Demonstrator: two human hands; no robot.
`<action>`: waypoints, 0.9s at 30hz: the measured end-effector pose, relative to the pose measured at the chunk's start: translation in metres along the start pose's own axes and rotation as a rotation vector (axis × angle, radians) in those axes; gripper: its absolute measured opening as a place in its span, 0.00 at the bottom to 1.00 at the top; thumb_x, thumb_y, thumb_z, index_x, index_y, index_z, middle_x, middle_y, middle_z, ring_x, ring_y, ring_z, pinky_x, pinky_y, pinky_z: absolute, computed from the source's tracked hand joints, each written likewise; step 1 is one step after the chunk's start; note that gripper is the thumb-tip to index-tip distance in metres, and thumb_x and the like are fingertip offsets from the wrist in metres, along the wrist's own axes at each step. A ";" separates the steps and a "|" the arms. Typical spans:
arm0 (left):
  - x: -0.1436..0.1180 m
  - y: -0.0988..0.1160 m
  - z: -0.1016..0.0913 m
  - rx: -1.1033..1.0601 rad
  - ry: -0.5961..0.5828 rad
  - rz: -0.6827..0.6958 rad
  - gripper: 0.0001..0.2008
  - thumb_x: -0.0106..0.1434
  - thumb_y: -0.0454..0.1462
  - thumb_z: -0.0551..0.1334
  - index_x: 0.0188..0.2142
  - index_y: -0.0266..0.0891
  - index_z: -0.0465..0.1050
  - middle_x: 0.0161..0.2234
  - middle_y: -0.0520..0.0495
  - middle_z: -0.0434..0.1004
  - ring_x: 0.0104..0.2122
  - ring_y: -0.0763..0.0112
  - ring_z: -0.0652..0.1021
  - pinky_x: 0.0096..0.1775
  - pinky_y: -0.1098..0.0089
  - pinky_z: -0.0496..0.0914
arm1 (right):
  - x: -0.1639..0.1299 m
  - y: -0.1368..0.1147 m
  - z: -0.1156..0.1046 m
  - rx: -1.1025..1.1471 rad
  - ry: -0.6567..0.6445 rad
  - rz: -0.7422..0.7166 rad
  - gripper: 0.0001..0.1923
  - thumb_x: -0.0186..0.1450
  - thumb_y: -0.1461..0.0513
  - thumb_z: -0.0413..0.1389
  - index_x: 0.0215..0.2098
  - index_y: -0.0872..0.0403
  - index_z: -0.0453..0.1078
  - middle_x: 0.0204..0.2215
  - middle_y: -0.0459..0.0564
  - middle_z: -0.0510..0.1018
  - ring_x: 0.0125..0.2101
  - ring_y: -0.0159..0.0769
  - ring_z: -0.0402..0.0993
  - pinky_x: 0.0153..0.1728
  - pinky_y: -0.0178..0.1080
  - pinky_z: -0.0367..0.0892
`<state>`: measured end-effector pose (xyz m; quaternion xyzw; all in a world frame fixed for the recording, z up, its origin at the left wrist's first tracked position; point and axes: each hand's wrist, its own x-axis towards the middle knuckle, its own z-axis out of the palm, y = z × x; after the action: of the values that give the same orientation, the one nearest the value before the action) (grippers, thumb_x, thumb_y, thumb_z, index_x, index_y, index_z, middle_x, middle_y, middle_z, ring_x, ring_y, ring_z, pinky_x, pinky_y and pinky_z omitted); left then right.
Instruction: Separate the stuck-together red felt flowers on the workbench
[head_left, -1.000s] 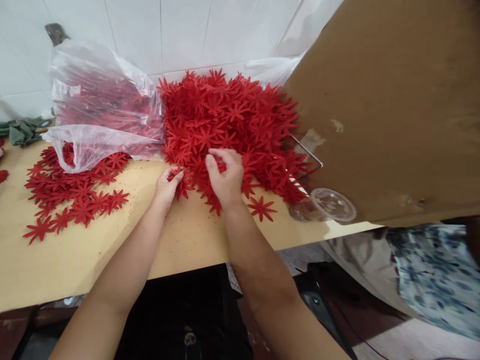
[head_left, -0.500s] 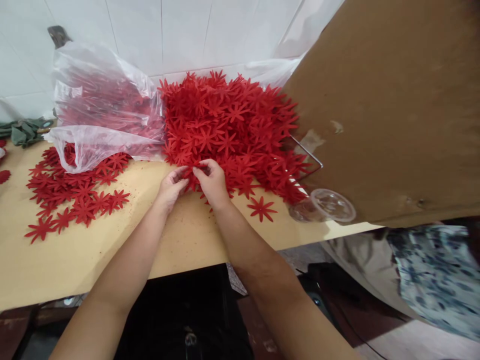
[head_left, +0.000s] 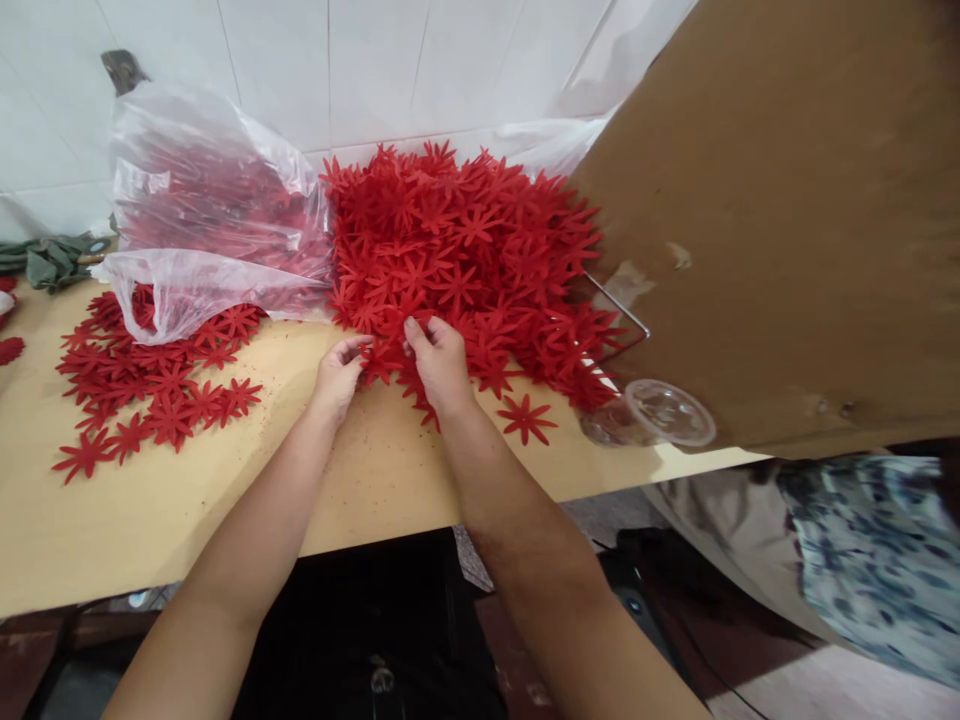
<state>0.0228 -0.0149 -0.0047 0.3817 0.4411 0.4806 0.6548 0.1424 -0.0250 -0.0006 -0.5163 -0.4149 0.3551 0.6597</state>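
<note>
A big heap of red star-shaped flower cut-outs [head_left: 465, 250] lies against the tiled wall on a tan table [head_left: 187, 500]. My left hand [head_left: 337, 375] and my right hand [head_left: 441, 362] meet at the heap's near edge. Between their fingertips they pinch a small bunch of red cut-outs [head_left: 382, 358]. One loose cut-out [head_left: 527, 417] lies just right of my right wrist.
A clear plastic bag [head_left: 202, 230] with more red pieces stands at the left, above a flat spread of cut-outs [head_left: 150, 385]. A large brown cardboard sheet [head_left: 787, 220] leans over the right side, with a clear plastic cup [head_left: 652, 415] under it. Another person's patterned clothing [head_left: 862, 550] shows lower right.
My right hand has come back from the heap towards my left hand. Both hands now close together on pieces at the heap's near edge.
</note>
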 end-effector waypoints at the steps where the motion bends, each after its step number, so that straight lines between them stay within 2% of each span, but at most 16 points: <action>1: 0.001 0.000 0.000 -0.004 0.022 0.001 0.09 0.51 0.28 0.58 0.33 0.37 0.69 0.23 0.55 0.70 0.19 0.82 0.67 0.26 0.77 0.63 | 0.000 0.000 -0.001 -0.020 0.008 -0.001 0.17 0.54 0.48 0.54 0.21 0.52 0.59 0.16 0.40 0.61 0.19 0.25 0.57 0.23 0.33 0.58; 3: 0.001 0.000 -0.002 -0.021 0.056 0.012 0.08 0.52 0.27 0.56 0.31 0.37 0.68 0.24 0.55 0.68 0.20 0.82 0.67 0.27 0.76 0.64 | 0.001 -0.001 -0.003 -0.027 0.043 0.006 0.19 0.54 0.47 0.53 0.20 0.52 0.56 0.16 0.40 0.59 0.18 0.25 0.56 0.21 0.32 0.57; 9: 0.000 0.007 -0.005 -0.058 0.133 -0.062 0.11 0.50 0.27 0.52 0.34 0.38 0.65 0.26 0.54 0.67 0.22 0.79 0.70 0.28 0.74 0.67 | 0.005 -0.001 -0.006 0.112 0.096 0.076 0.15 0.50 0.51 0.58 0.27 0.52 0.61 0.24 0.41 0.69 0.25 0.26 0.67 0.27 0.33 0.66; 13: -0.001 0.009 -0.007 -0.031 0.084 0.003 0.16 0.46 0.25 0.51 0.34 0.38 0.66 0.26 0.54 0.66 0.20 0.81 0.69 0.24 0.77 0.63 | 0.005 -0.001 -0.005 0.143 0.078 0.100 0.16 0.49 0.52 0.58 0.29 0.52 0.61 0.20 0.39 0.67 0.20 0.24 0.63 0.23 0.31 0.63; 16: -0.003 0.009 -0.007 0.006 0.030 0.035 0.14 0.46 0.26 0.51 0.32 0.38 0.68 0.26 0.54 0.66 0.18 0.83 0.66 0.19 0.79 0.57 | 0.003 -0.001 -0.004 0.079 0.018 0.056 0.16 0.51 0.50 0.56 0.23 0.52 0.59 0.16 0.39 0.63 0.17 0.24 0.58 0.20 0.31 0.57; 18: -0.005 0.010 -0.006 0.024 0.007 0.060 0.10 0.49 0.29 0.53 0.30 0.38 0.68 0.25 0.54 0.67 0.18 0.83 0.65 0.19 0.78 0.55 | 0.002 -0.002 -0.003 0.014 -0.025 0.036 0.18 0.53 0.49 0.54 0.20 0.52 0.57 0.14 0.39 0.60 0.16 0.24 0.56 0.19 0.32 0.55; 20: -0.007 0.011 -0.004 0.033 -0.017 0.110 0.06 0.52 0.34 0.57 0.30 0.38 0.69 0.25 0.54 0.67 0.19 0.83 0.65 0.22 0.78 0.58 | 0.000 -0.004 -0.002 -0.047 -0.078 0.011 0.18 0.54 0.50 0.54 0.19 0.52 0.56 0.14 0.39 0.59 0.16 0.24 0.54 0.20 0.32 0.54; 22: -0.009 0.011 -0.002 0.033 -0.059 0.166 0.09 0.51 0.39 0.60 0.33 0.38 0.70 0.26 0.54 0.69 0.22 0.83 0.66 0.26 0.79 0.60 | -0.003 -0.005 0.000 -0.089 -0.161 -0.018 0.15 0.54 0.53 0.55 0.19 0.53 0.59 0.15 0.39 0.60 0.18 0.24 0.55 0.22 0.32 0.55; 24: -0.009 0.010 -0.001 0.026 -0.104 0.196 0.12 0.49 0.39 0.63 0.34 0.38 0.70 0.27 0.53 0.70 0.25 0.82 0.68 0.31 0.78 0.63 | -0.005 -0.005 0.002 -0.112 -0.257 -0.036 0.11 0.53 0.55 0.55 0.21 0.54 0.62 0.19 0.40 0.65 0.21 0.25 0.59 0.26 0.33 0.59; 27: -0.007 0.007 -0.001 0.027 -0.097 0.184 0.08 0.48 0.37 0.63 0.29 0.37 0.69 0.27 0.54 0.70 0.27 0.80 0.69 0.34 0.76 0.63 | -0.008 -0.004 0.006 -0.119 -0.327 -0.026 0.09 0.52 0.57 0.56 0.22 0.54 0.63 0.21 0.41 0.68 0.23 0.26 0.62 0.30 0.34 0.62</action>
<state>0.0184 -0.0196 0.0026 0.4521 0.3784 0.5137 0.6234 0.1341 -0.0310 0.0030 -0.4844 -0.5435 0.4007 0.5562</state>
